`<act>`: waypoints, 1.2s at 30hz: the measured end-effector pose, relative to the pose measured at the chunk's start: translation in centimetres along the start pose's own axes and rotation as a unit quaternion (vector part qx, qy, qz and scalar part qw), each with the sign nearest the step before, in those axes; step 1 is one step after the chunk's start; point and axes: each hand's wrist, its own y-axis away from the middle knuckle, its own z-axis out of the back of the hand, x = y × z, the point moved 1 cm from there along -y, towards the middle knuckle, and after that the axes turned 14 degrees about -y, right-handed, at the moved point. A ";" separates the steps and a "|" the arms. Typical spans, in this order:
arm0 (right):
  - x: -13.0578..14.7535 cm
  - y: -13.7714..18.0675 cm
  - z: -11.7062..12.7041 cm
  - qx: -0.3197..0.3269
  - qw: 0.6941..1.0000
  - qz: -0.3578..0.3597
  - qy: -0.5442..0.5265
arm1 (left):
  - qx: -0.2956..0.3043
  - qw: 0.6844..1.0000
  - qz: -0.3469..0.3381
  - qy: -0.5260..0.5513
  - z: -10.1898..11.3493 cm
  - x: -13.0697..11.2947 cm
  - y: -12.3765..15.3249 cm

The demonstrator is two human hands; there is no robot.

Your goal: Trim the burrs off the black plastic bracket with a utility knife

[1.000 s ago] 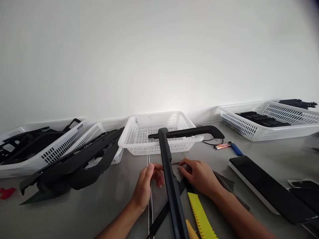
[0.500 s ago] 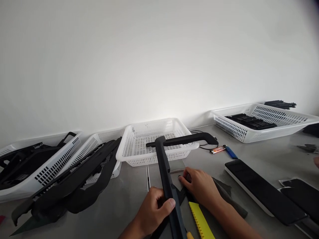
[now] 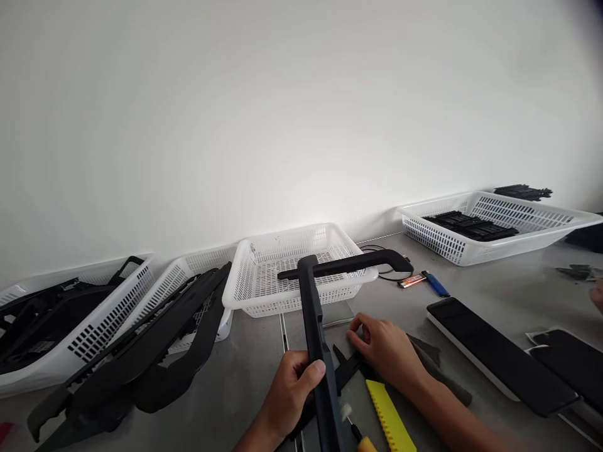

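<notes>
My left hand (image 3: 296,392) grips a long black plastic trim strip (image 3: 311,307) around its lower part, thumb on top. The strip points away from me, its upper end above the white basket. My right hand (image 3: 389,355) rests low over the table with fingers curled; what lies in them, if anything, is hidden. Close by its fingertips is a black caliper-like tool (image 3: 346,371), partly covered. A yellow strip with a toothed edge (image 3: 391,417) lies below the right wrist. Near it is a yellow-handled tool (image 3: 365,444), cut off by the frame.
A white basket (image 3: 264,307) stands ahead, with another curved black trim piece (image 3: 362,262) across it. Baskets of black parts (image 3: 108,323) stand left and one (image 3: 464,251) right. A lighter (image 3: 436,284), a long black-topped device (image 3: 499,351) and another person's hand (image 3: 597,295) are at right.
The view has shifted slightly. The black strip has moved a little with my left hand, and more of the caliper-like tool and the yellow-handled tool shows. My right hand stays curled.
</notes>
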 end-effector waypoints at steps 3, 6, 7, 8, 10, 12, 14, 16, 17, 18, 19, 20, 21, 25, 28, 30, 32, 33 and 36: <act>0.1 0.1 0.0 0.001 1.000 0.000 0.013 | -0.007 1.000 -0.006 0.000 0.0 0.2 -0.1; 0.2 0.1 0.0 0.006 1.000 0.001 0.018 | -0.008 1.000 -0.005 0.000 0.1 0.4 -0.1; 0.2 0.1 0.0 0.007 1.000 0.003 0.017 | -0.008 1.000 -0.005 0.001 0.1 0.5 -0.1; 0.2 0.1 0.0 0.007 1.000 0.005 0.015 | -0.010 1.000 -0.004 0.004 0.1 0.5 -0.1; 0.1 0.2 0.1 0.007 1.000 0.009 0.011 | -0.019 1.000 0.003 0.011 0.1 0.6 0.0; 0.0 0.2 0.1 0.004 1.000 0.010 0.009 | -0.036 0.999 0.015 0.022 0.0 0.8 0.1; -0.2 0.3 0.2 -0.004 1.000 0.014 0.010 | -0.061 0.997 0.028 0.038 -0.1 1.2 0.2; -0.2 0.3 0.3 -0.015 1.000 0.019 0.013 | -0.091 0.994 0.027 0.056 -0.1 1.5 0.3; -0.2 0.3 0.3 -0.017 1.000 0.021 0.014 | -0.104 0.992 0.020 0.062 -0.1 1.6 0.3; -0.2 0.3 0.3 -0.016 1.000 0.022 0.015 | -0.113 0.991 0.011 0.065 -0.1 1.7 0.3; -0.1 0.3 0.3 -0.014 0.999 0.023 0.017 | -0.120 0.991 0.003 0.064 -0.1 1.7 0.4; -0.1 0.3 0.3 -0.012 0.999 0.024 0.020 | -0.126 0.990 -0.001 0.062 -0.1 1.7 0.5; 0.0 0.2 0.3 -0.010 0.999 0.024 0.023 | -0.131 0.990 -0.001 0.059 0.0 1.6 0.6; 0.3 0.2 0.1 -0.009 0.999 0.008 0.043 | -0.174 0.984 0.009 0.042 0.0 1.6 1.2; 0.4 0.3 -0.2 -0.007 0.999 0.002 0.046 | -0.164 0.986 0.014 0.030 -0.1 1.7 1.1; 0.3 0.4 -0.4 -0.003 0.999 0.006 0.040 | -0.121 0.992 0.016 0.018 -0.2 1.5 0.8; 0.2 0.5 -0.7 0.000 0.999 0.014 0.035 | -0.075 0.997 0.021 0.005 -0.4 1.0 0.5; 0.2 0.4 -0.8 -0.001 0.999 0.019 0.033 | -0.060 0.998 0.024 0.001 -0.4 0.7 0.5; 0.1 0.3 -0.8 -0.006 0.999 0.030 0.021 | -0.042 0.998 0.040 0.009 -0.5 0.0 0.4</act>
